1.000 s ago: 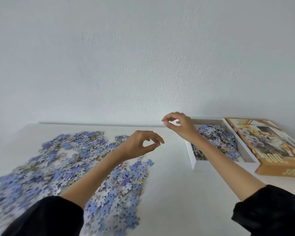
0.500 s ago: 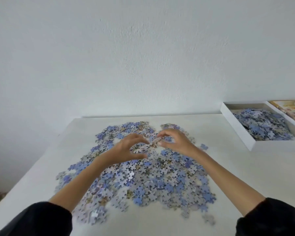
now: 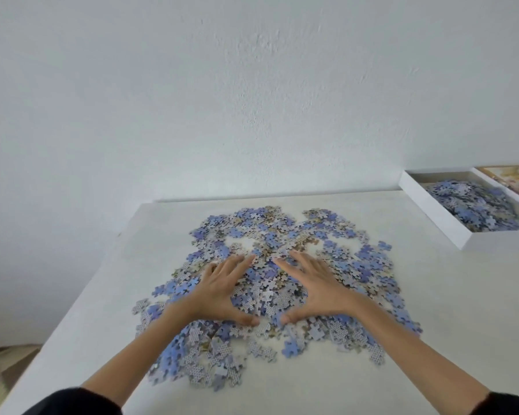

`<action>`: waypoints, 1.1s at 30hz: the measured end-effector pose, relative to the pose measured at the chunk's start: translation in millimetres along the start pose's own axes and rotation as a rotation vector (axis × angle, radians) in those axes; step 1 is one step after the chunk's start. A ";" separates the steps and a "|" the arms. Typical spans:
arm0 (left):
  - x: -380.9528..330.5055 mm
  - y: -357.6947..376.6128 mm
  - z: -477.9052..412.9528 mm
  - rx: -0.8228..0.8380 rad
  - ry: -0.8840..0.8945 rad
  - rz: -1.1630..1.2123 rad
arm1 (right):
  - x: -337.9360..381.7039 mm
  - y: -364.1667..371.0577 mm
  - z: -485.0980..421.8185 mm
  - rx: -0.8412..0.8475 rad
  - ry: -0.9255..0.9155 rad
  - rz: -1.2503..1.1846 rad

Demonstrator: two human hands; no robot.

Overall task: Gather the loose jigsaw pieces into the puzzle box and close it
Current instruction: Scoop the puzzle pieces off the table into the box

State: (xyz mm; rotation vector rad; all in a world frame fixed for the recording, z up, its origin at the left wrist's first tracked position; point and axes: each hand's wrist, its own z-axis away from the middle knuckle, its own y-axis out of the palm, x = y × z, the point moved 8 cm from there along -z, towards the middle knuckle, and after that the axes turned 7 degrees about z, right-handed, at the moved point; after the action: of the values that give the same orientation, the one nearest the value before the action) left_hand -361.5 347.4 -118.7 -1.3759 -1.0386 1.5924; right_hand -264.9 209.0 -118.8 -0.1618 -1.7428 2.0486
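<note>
While both hands lie flat on the heap in the head view, the step in hand looks like corralling a batch to scoop up. The left hand and the right hand are spread wide with straight fingers. They hold nothing, and their fingertips and thumbs angle toward each other around the middle of the loose jigsaw pieces on the desk.

To do it well, the person would likely draw the palms together, keeping their edges low against the desk so that thin pieces do not slip under. A modest mound should then be lifted rather than an overfull one, since the puzzle box stands well apart at the far right and spills on the way seem likely. The box is open and already partly filled.

The frame cuts off the box's right side and most of the printed lid beside it. Pieces under the palms and forearms are hidden, and those nearest the camera are blurred.
</note>
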 end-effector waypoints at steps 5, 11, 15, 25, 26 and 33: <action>-0.9 -12.8 0.8 -0.199 0.014 0.034 | 1.9 -10.7 -13.6 -0.201 0.006 0.066; -11.5 -24.9 -15.8 -0.209 0.055 0.089 | 2.8 -22.3 -21.8 -0.306 0.008 -0.006; -8.4 -24.0 -20.8 -0.213 0.056 0.131 | 0.9 -26.6 -23.6 -0.344 0.003 -0.124; -10.4 -47.4 -19.6 -0.348 0.124 0.472 | -21.8 -37.1 -24.3 -0.580 0.026 -0.365; -8.0 -49.5 -18.5 -0.367 0.120 0.494 | -22.3 -35.5 -25.0 -0.570 0.023 -0.370; 8.1 -57.8 -12.3 -0.484 0.067 0.614 | 8.7 -21.2 -26.3 -0.234 -0.080 -0.092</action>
State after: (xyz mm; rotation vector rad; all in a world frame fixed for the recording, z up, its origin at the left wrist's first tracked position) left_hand -347.7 377.3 -68.9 -2.2245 -1.0620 1.7600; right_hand -257.6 238.7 -102.0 -0.0704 -1.9984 1.8062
